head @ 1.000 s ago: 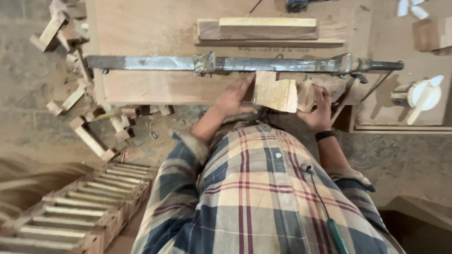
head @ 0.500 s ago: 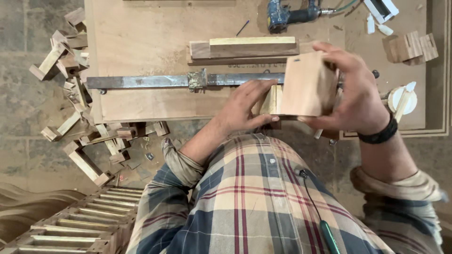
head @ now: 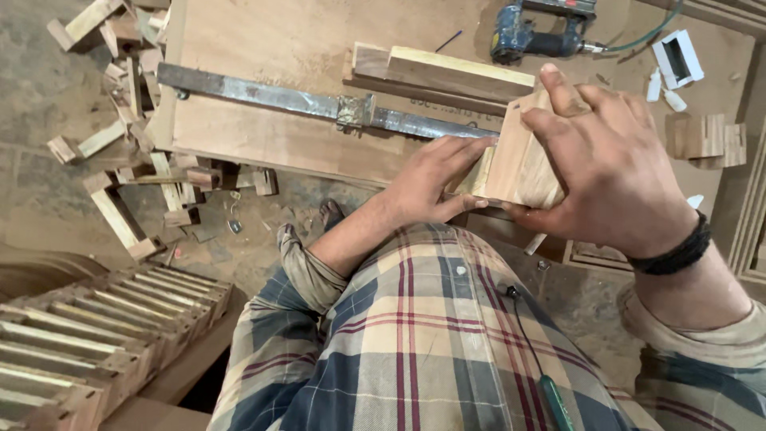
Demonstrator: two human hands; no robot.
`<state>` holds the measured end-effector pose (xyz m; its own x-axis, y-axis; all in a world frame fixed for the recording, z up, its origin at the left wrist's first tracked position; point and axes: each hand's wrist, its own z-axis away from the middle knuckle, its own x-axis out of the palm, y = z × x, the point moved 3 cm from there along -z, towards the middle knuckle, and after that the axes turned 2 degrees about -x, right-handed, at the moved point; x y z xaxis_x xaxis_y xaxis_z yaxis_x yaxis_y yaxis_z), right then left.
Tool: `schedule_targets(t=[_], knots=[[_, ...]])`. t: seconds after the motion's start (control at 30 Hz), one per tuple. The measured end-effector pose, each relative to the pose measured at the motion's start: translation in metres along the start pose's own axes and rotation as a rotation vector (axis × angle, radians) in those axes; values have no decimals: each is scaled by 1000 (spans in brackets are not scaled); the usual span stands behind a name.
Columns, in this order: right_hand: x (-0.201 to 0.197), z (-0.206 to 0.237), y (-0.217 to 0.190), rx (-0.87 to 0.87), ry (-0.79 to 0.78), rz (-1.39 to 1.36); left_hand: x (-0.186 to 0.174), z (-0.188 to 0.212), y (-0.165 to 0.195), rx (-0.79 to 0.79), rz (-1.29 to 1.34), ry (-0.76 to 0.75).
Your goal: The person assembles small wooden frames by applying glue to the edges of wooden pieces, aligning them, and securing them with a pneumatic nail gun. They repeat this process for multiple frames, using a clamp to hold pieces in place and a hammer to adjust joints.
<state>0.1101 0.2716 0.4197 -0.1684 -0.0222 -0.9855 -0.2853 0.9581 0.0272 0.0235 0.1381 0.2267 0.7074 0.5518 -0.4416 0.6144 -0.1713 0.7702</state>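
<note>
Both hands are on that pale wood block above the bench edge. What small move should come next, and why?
Probably lower the wood block onto the board beside the long metal clamp. The right hand grips it from above and the left hand steadies its near side, so it is held off the surface, tilted, with bare board just ahead.

A broad wooden board [head: 271, 48] serves as the work surface, and a long metal bar clamp [head: 319, 102] lies across it from the left edge toward the right. Behind the clamp rest two stacked wood strips [head: 447, 70], with a blue power tool [head: 531, 36] further back. The dusty floor [head: 48, 152] on the left carries scattered wood offcuts [head: 120, 120] — and a slatted wooden frame [head: 96, 335] lower down.
</note>
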Motion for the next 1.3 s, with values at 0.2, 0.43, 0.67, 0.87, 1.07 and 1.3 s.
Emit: schedule_targets(t=[0.2, 0.43, 0.67, 0.87, 1.07, 1.3], knots=[[-3, -8, -8, -41, -40, 133, 8, 1, 6, -64, -35, -27], [8, -5, -4, -56, -68, 201, 22, 7, -5, -100, -130, -19], [12, 1, 5, -39, -137, 121, 35, 14, 0, 28, -121, 62], [14, 7, 9, -40, -137, 147, 16, -9, 1, 109, -26, 102], [16, 5, 7, -39, -139, 190, 9, -44, -5, 196, 158, 48], [51, 55, 55, 8, 17, -186, 13, -44, 0, 67, 42, -29]])
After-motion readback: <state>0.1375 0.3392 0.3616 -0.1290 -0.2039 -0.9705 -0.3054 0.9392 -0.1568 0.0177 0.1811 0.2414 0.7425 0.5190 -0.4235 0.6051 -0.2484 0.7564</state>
